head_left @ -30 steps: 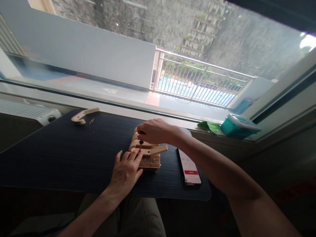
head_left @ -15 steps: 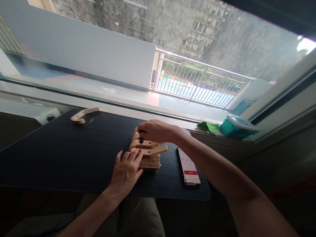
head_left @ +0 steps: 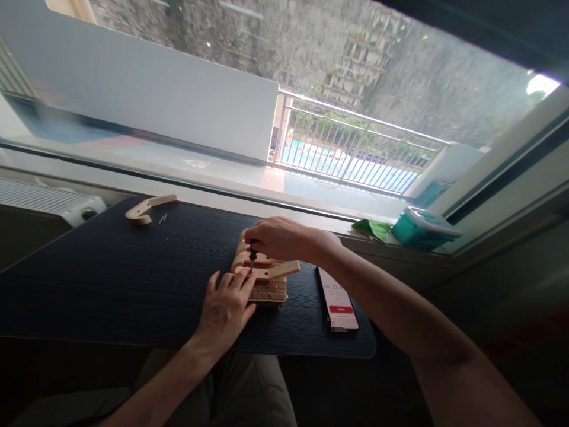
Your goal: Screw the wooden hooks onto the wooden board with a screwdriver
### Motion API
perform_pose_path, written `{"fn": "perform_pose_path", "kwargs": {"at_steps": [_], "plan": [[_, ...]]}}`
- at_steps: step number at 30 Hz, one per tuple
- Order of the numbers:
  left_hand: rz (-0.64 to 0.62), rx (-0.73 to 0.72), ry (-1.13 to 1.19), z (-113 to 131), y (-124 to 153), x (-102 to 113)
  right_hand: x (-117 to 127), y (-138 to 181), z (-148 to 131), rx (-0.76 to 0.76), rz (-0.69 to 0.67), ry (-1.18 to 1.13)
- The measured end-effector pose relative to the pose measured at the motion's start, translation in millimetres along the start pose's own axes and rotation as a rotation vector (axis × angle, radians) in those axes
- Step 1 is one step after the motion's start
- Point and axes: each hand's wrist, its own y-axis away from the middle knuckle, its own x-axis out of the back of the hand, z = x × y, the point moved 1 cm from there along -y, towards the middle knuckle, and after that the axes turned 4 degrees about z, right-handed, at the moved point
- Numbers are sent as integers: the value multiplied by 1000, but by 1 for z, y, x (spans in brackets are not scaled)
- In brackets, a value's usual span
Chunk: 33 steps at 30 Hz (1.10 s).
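My right hand [head_left: 273,232] is closed round the dark handle of a screwdriver [head_left: 253,255], held upright with its shaft pointing down. The tip meets a pale curved wooden hook [head_left: 278,272], where any screw is too small to make out. My left hand [head_left: 226,305] presses its fingertips on the curved end of that hook, beside the tip, with the thumb lower by the board's edge. Under the hook lies a wooden board [head_left: 271,290] with crumbs on its face. Further hooks [head_left: 242,259] sit along the board, partly covered by my right hand.
On the black table [head_left: 111,284] a loose wooden hook [head_left: 141,211] lies far left, with small screws [head_left: 163,219] beside it. A phone [head_left: 338,302] showing a timer lies right of the board. A green cloth [head_left: 372,229] and a teal box [head_left: 422,228] stand on the windowsill.
The view has shifted slightly. Both hands keep almost the same place, the right one on the screwdriver and the left one on the hook.
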Motion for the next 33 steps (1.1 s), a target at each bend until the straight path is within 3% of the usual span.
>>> {"fn": "perform_pose_path", "kwargs": {"at_steps": [10, 15, 21, 29, 33], "plan": [[19, 10, 22, -1, 1, 1, -10, -3, 1, -103, 84, -13], [24, 8, 34, -2, 1, 1, -2, -3, -2, -168, 28, 34], [25, 13, 46, -3, 1, 1, -3, 0, 0, -21, 34, -21], [10, 21, 66, -3, 1, 3, -8, -8, -5, -237, 68, 51], [1, 26, 76, -3, 2, 5, -2, -8, -11, -236, 34, 34]]}}
